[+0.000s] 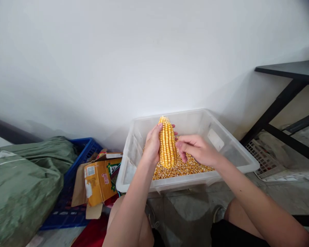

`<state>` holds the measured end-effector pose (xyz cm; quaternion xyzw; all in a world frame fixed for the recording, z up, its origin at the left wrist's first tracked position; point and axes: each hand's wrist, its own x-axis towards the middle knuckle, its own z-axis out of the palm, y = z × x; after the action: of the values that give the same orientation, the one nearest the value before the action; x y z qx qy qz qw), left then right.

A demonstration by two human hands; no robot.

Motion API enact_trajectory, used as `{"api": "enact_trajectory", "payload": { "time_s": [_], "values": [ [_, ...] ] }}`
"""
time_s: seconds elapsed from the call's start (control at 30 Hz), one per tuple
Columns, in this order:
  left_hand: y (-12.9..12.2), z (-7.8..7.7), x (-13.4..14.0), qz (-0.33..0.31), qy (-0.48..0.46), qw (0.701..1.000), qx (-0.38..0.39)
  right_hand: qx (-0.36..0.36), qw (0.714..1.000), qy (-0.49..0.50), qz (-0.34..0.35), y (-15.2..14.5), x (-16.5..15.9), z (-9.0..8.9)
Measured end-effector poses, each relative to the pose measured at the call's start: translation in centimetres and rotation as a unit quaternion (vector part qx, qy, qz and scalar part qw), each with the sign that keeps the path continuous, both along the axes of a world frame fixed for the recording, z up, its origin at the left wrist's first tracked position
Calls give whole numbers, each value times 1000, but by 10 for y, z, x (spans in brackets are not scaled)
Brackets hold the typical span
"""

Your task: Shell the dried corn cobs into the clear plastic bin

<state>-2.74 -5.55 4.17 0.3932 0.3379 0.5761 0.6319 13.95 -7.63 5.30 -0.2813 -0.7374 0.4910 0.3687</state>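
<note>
Wrapped around an ear of corn (167,144) is my left hand (152,142), its thumb on the near side and fingertips showing beyond the far side. The ear stands roughly upright, its rows of yellow kernels whole and its pale tip at the top. Just right of the ear, my right hand (195,149) has its fingers partly bent and apart, with nothing visible in them; whether a fingertip touches the kernels I cannot tell. Both hands are above a translucent plastic bin (231,151), where loose corn kernels (187,168) cover the bottom.
Left of the bin lies an opened orange cardboard box (99,183). A blue crate (60,212) and a green sheet-like cover (25,178) are farther left. A black-framed table (280,99) stands right, above a white basket (262,159). The white wall (154,58) rises behind.
</note>
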Motion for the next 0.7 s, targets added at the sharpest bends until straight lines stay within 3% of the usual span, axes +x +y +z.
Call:
{"api": "enact_trajectory", "payload": {
  "time_s": [0.1,0.2,0.33,0.5,0.6,0.7],
  "values": [
    [-4,0,0,-34,2,999,10,8,990,100,-97,8,12,5],
    [-8,-3,-1,-65,3,998,4,60,977,47,-199,12,17,8],
    [-13,-3,-2,-75,18,997,-10,99,979,-56,-169,7,10,5],
    [-22,4,-7,-129,28,991,-17,129,976,-68,-164,1,5,3],
    [-28,10,-11,-165,45,985,-28,113,979,-69,-156,1,8,5],
    [-33,14,-15,-191,66,979,-20,88,988,-86,-96,-2,10,11]
  ]
}}
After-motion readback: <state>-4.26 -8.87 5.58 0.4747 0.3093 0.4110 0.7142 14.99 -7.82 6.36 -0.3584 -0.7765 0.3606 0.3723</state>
